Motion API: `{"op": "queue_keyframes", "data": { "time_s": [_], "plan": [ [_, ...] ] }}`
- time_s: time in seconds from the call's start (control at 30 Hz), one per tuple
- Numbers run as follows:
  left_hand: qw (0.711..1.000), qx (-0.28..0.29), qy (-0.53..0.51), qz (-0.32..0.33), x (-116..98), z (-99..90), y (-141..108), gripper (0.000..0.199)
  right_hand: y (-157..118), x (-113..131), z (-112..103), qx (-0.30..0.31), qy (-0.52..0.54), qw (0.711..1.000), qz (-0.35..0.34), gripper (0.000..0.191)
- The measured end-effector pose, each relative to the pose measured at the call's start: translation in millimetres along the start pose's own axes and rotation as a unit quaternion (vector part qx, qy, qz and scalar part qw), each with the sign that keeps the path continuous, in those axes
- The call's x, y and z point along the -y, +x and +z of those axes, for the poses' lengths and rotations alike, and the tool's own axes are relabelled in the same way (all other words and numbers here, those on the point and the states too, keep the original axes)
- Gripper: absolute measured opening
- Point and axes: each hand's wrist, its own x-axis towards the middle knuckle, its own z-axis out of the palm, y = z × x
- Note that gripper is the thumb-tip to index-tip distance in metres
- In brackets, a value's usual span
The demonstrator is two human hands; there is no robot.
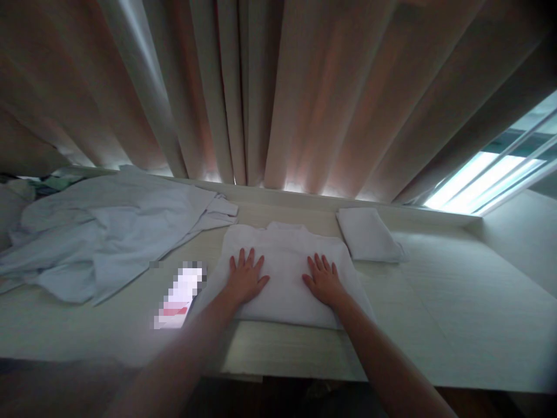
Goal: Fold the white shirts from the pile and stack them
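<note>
A white folded shirt point(285, 278) lies flat on the pale wooden surface in front of me, its collar end pointing away toward the curtain. My left hand point(247, 278) rests palm down on the shirt's left half, fingers spread. On the right half, my right hand point(324, 280) lies flat in the same way, its fingers apart. Neither hand grips the cloth. Just left of the shirt is a lit phone point(180, 296), its screen blurred out.
A loose, rumpled white garment point(117, 226) covers the left of the tabletop point(435, 302). Behind the shirt to the right sits a small folded white cloth point(368, 233). Long brown curtains point(322, 104) hang along the back; a bright window point(483, 174) shows at the right.
</note>
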Motion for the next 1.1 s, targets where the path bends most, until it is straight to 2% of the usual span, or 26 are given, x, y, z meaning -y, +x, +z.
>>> {"op": "queue_keyframes", "data": {
  "time_s": [0.1, 0.2, 0.37, 0.5, 0.6, 0.7, 0.87, 0.97, 1.1],
  "plan": [
    [1.0, -0.003, 0.003, -0.024, 4.9, -0.5, 7.3, 0.067, 13.6, 1.9, 0.9, -0.002, 0.0, 1.0, -0.007, 0.065],
    [0.999, 0.011, 0.006, -0.049, 14.6, 6.3, 11.3, 0.068, 24.2, -1.6, 11.3, 0.004, -0.01, 1.0, 0.02, 0.065],
    [0.999, -0.009, 0.006, -0.047, 26.8, 19.6, 12.8, 0.069, 28.9, -9.3, 30.1, -0.013, -0.02, 0.999, 0.04, 0.065],
    [0.999, 0.002, 0.004, -0.046, 28.3, 15.6, 16.1, 0.07, 28.8, -12.6, 25.9, -0.003, -0.01, 0.999, 0.037, 0.064],
    [0.999, 0.011, 0.005, -0.049, 18.9, 5.1, 11.5, 0.07, 21.0, -11.0, 13.6, 0.006, 0.009, 1.0, 0.028, 0.062],
    [1.0, 0.009, 0.007, -0.007, -3.4, -1.9, -5.6, 0.067, 2.7, 1.8, 3.2, -0.001, 0.027, 0.999, -0.016, 0.063],
    [0.998, 0.007, -0.001, 0.056, -37.9, 7.1, -40.1, 0.061, -28.6, 37.7, 2.4, 0.02, 0.046, 0.995, -0.089, 0.065],
    [0.998, 0.003, -0.003, 0.06, -42.1, 15.8, -48.6, 0.06, -37.7, 49.2, 6.9, 0.014, 0.044, 0.995, -0.09, 0.064],
    [0.998, -0.017, -0.002, 0.058, -42.2, 19.6, -49.2, 0.061, -41.4, 53.0, 8.5, -0.01, 0.036, 0.997, -0.074, 0.063]
  ]
}}
